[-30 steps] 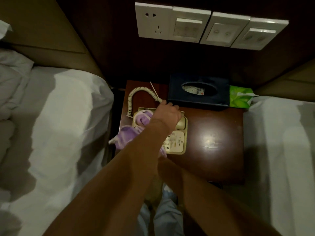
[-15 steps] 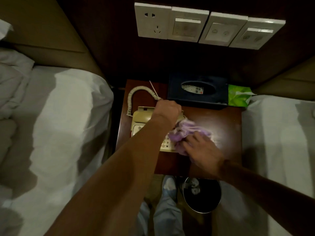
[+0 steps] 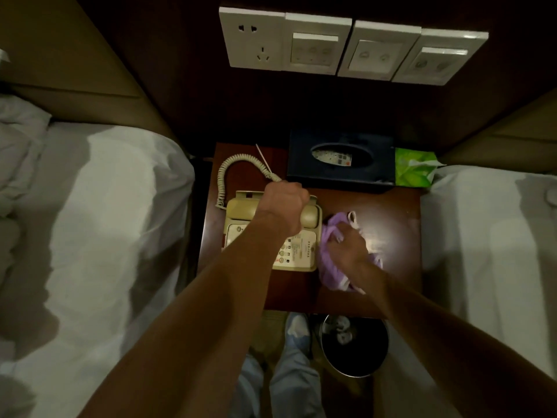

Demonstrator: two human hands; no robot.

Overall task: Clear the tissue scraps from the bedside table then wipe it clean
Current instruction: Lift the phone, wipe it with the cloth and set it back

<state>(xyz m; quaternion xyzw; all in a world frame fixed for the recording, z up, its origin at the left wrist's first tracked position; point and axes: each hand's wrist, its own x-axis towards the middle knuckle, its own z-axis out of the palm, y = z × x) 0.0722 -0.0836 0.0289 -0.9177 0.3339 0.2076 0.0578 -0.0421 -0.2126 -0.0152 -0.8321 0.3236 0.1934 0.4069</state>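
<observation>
Head view shows the left hand (image 3: 283, 206) clenched around the phone handset (image 3: 309, 217) while the right hand (image 3: 346, 247) presses the bunched purple cloth (image 3: 330, 267) onto the surface (image 3: 391, 224) just beside it; long overlapping strokes would wipe best.

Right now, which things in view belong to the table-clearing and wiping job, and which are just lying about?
In the job:
purple cloth under right hand
bedside table
phone handset in left hand
bin holding scraps

Just lying about:
tissue box
green tissue pack
wall switches
</observation>
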